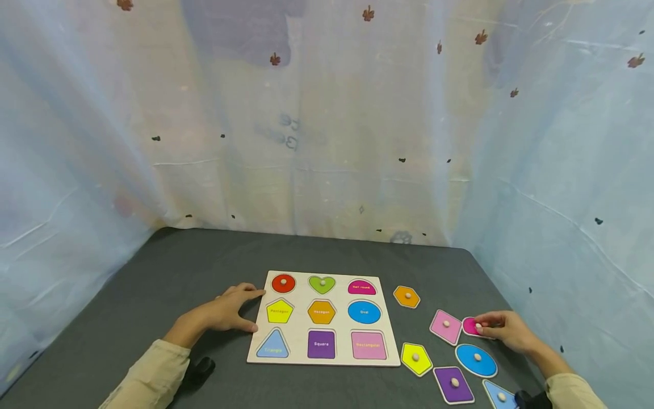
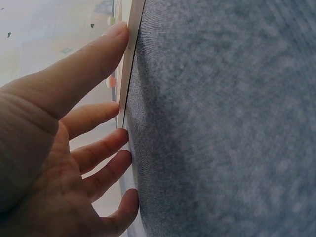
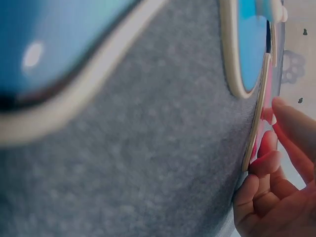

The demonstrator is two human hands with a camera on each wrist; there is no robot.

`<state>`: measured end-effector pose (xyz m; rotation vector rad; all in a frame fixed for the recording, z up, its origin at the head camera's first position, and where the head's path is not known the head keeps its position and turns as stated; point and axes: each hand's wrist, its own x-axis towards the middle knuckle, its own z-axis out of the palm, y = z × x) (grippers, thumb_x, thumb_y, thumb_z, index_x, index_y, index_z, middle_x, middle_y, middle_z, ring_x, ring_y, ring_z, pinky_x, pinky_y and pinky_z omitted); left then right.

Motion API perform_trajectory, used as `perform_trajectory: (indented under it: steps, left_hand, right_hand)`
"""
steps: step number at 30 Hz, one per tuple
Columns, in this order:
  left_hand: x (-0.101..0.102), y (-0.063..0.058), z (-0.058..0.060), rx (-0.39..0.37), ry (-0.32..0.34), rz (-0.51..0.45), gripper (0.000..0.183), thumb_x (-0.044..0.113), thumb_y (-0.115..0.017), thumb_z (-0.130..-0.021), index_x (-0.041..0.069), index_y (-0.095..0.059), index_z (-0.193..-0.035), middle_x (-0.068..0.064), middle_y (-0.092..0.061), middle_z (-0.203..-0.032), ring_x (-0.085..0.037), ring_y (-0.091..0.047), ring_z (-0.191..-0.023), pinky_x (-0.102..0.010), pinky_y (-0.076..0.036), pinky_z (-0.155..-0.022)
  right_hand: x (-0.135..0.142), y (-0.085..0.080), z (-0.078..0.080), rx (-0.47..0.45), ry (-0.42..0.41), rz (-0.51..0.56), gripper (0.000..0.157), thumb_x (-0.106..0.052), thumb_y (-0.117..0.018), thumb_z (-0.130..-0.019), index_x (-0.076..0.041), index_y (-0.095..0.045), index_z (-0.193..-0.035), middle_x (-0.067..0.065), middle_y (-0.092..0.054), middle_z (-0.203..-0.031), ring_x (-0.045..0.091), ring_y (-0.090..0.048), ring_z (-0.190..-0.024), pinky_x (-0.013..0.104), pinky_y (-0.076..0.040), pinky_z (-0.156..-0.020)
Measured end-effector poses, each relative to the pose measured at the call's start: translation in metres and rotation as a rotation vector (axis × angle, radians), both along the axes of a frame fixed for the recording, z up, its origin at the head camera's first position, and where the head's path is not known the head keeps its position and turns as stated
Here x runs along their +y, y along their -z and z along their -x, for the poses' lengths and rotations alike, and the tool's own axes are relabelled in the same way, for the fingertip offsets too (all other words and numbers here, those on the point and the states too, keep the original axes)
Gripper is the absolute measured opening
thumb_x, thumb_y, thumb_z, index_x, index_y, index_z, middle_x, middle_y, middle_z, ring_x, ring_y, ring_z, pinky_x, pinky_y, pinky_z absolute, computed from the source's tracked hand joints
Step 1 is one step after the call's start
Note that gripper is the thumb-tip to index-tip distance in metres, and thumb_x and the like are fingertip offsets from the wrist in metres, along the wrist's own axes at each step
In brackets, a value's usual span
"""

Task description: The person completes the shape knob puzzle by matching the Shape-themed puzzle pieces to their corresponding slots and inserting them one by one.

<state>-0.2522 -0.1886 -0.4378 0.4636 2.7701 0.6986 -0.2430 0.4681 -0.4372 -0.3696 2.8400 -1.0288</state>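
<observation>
A wooden shape puzzle board [image 1: 296,335] lies on the dark table. Its red circle [image 1: 278,285] and green heart [image 1: 315,282] are in their places, knobs showing. My left hand [image 1: 230,311] rests at the board's left edge, thumb and fingers spread and fairly straight, fingertips on the rim. Over on the right, my right hand [image 1: 511,330] pinches the knob of a magenta half-round puzzle piece [image 1: 469,325] between thumb and fingers. In the right wrist view the piece [image 3: 261,118] stays close to the tabletop, its far part covered by fingers.
Loose knobbed pieces surround the right hand: pink rectangle [image 1: 440,328], blue oval [image 1: 466,357], purple square [image 1: 447,392], yellow pentagon [image 1: 410,362], light blue triangle [image 1: 494,393]. The orange hexagon [image 1: 401,293] lies beside the board's upper right. A pale curtain [image 1: 332,170] hangs behind the table.
</observation>
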Motion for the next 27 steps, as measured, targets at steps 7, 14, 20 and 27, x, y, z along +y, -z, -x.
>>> perform_trajectory:
  steps: [7,14,20,27]
  left_hand:
    - [-0.0004,0.0017,0.0004,-0.001,0.002,0.006,0.090,0.039,-0.088,-0.076,0.015,-0.047,-0.152,-0.019,-0.041,-0.153,-0.044,-0.037,-0.140,-0.081,-0.025,-0.105]
    - [-0.0007,0.0009,0.0000,-0.004,0.001,0.007,0.089,0.039,-0.088,-0.076,0.015,-0.047,-0.152,-0.018,-0.041,-0.153,-0.044,-0.038,-0.139,-0.082,-0.025,-0.105]
    - [-0.0008,-0.0001,0.0007,-0.002,0.008,0.000,0.089,0.039,-0.088,-0.076,0.015,-0.047,-0.152,-0.018,-0.041,-0.152,-0.043,-0.038,-0.139,-0.080,-0.027,-0.105]
    - [-0.0010,-0.0002,-0.0003,0.001,0.012,0.001,0.089,0.039,-0.088,-0.077,0.014,-0.047,-0.152,-0.018,-0.041,-0.152,-0.043,-0.038,-0.138,-0.080,-0.027,-0.104]
  right_hand:
    - [0.0013,-0.0014,0.0026,-0.011,-0.004,-0.007,0.033,-0.012,-0.072,-0.093,0.015,-0.069,-0.111,-0.002,-0.068,-0.085,-0.004,-0.051,-0.073,0.019,-0.048,-0.061]
    - [0.0023,-0.0017,0.0036,-0.048,-0.004,0.000,0.033,-0.013,-0.071,-0.094,0.015,-0.069,-0.112,0.000,-0.069,-0.087,-0.003,-0.052,-0.073,0.020,-0.048,-0.062]
    - [0.0025,-0.0049,0.0040,-0.037,-0.034,-0.008,0.033,-0.012,-0.069,-0.095,0.017,-0.068,-0.111,0.008,-0.074,-0.091,-0.005,-0.055,-0.073,0.020,-0.049,-0.061]
    - [0.0049,-0.0066,0.0055,-0.012,0.003,-0.033,0.033,-0.014,-0.070,-0.095,0.016,-0.070,-0.109,0.003,-0.074,-0.092,-0.007,-0.055,-0.074,0.020,-0.049,-0.062]
